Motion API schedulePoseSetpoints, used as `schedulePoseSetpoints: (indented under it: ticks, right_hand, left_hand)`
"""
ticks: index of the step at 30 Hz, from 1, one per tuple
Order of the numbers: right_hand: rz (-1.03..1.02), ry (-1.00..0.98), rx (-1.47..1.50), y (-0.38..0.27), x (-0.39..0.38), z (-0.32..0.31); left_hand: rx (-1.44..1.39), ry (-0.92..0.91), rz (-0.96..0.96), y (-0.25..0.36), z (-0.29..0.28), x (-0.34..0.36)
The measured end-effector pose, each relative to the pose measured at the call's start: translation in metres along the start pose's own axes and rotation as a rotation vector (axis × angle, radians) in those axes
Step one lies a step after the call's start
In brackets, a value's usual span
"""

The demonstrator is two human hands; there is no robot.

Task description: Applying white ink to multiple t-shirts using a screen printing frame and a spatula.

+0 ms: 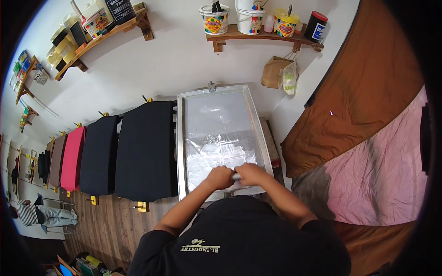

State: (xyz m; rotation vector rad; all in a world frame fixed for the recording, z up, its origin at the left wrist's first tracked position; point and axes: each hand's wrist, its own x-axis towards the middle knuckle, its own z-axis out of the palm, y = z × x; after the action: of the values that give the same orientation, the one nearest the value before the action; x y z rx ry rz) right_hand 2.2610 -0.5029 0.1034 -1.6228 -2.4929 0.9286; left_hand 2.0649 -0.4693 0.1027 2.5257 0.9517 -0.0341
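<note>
Head view: a metal frame [181,138] with a clear, glossy sheet [216,110] across it is laid out at centre. Work is judged under way: frame set down, near end being handled; how much is left cannot be told. At 9 o'clock, just beside the frame, a black-covered board [146,149] is lined up with others, a red board [73,158] among them; no marks are seen on either. A wooden shelf [255,37] is mounted at 1 o'clock. Under it, a brown paper bag [273,72] is hung, contents hidden. On it, a white tub [215,23] and a yellow tub [284,26] are stood, a handle stuck up from the yellow one; fill levels not visible. A black jar [316,28] is capped red. At 6 o'clock on the frame, the fingers of the left hand [220,177] and right hand [252,175] are clamped on a grey handle [236,176].
</note>
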Motion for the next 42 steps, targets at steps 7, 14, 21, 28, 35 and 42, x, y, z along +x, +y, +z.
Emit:
schedulePoseSetpoints:
  ticks: [7,14,21,28,35,42]
  right_hand:
    - [0.016,0.245,-0.032,0.023,0.045,-0.022]
    - [-0.020,0.152,-0.018,0.023,0.043,-0.011]
    - [0.003,0.040,-0.018,-0.001,0.003,0.007]
    - [-0.027,-0.043,0.049,0.002,0.008,-0.004]
    - [-0.011,0.220,-0.045,0.009,0.018,-0.005]
    - [-0.036,0.279,-0.032,-0.009,-0.017,0.026]
  left_hand:
    - [0.064,0.091,-0.041,-0.029,-0.017,0.045]
    - [-0.020,0.032,-0.001,-0.035,-0.006,0.038]
    - [-0.062,0.017,0.034,-0.002,0.011,-0.004]
    - [-0.055,-0.059,-0.006,-0.007,-0.005,0.005]
    - [0.031,0.140,-0.027,-0.011,0.001,0.016]
    - [0.010,0.115,0.034,0.008,0.019,-0.013]
